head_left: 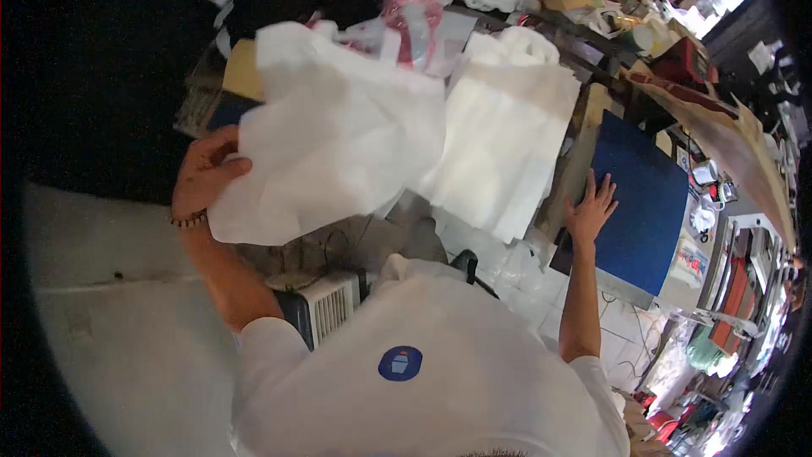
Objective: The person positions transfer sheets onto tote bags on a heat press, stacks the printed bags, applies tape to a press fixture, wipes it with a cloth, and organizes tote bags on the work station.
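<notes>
My left hand (207, 176) is closed on the left edge of a white fabric bag (338, 135), its thumb lying over the near side. The bag hangs loosely spread in front of me, with a strap-like strip at its top. Beside it on the right lies a stack of white folded fabric pieces (507, 135), partly covered by the bag. My right hand (591, 213) rests flat with its fingers spread on the left part of a dark blue flat board (643, 203). Nothing is held in that hand.
Pink and clear plastic wrap (408, 0) lies behind the bag. A white slatted machine casing (334, 309) stands below my left arm. At the right are a white mug (705, 172), a brown paper sheet (719, 118) and cluttered shelves. A pale panel (118, 313) is at the lower left.
</notes>
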A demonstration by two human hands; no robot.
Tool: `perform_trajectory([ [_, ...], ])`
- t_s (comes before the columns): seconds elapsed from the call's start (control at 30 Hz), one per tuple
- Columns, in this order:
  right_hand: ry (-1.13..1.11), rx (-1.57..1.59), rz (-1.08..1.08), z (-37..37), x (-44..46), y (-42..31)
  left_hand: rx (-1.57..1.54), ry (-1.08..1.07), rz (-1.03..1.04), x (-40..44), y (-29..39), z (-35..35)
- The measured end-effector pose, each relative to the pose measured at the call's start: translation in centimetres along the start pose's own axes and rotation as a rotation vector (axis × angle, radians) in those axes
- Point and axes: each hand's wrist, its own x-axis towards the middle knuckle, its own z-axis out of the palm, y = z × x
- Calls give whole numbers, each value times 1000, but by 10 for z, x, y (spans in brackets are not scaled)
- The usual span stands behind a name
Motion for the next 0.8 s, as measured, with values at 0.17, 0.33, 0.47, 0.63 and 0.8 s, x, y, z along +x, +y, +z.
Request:
perform_trajectory([
  [0.17, -16, -33, 73, -11, 1, -11, -248, 514, 395, 97, 46, 42],
  [0.33, -5, -9, 105, -26, 4, -21, -625, 516, 690, 232, 98, 70],
  [0.47, -75, 5, 205, -33, 12, -33, -704, 516, 860, 334, 154, 75],
  [0.63, -54, 2, 254, -31, 20, -40, -786, 437, 971, 483, 201, 83],
  [0.8, -101, -32, 279, -31, 29, -38, -765, 550, 1086, 644, 240, 106],
])
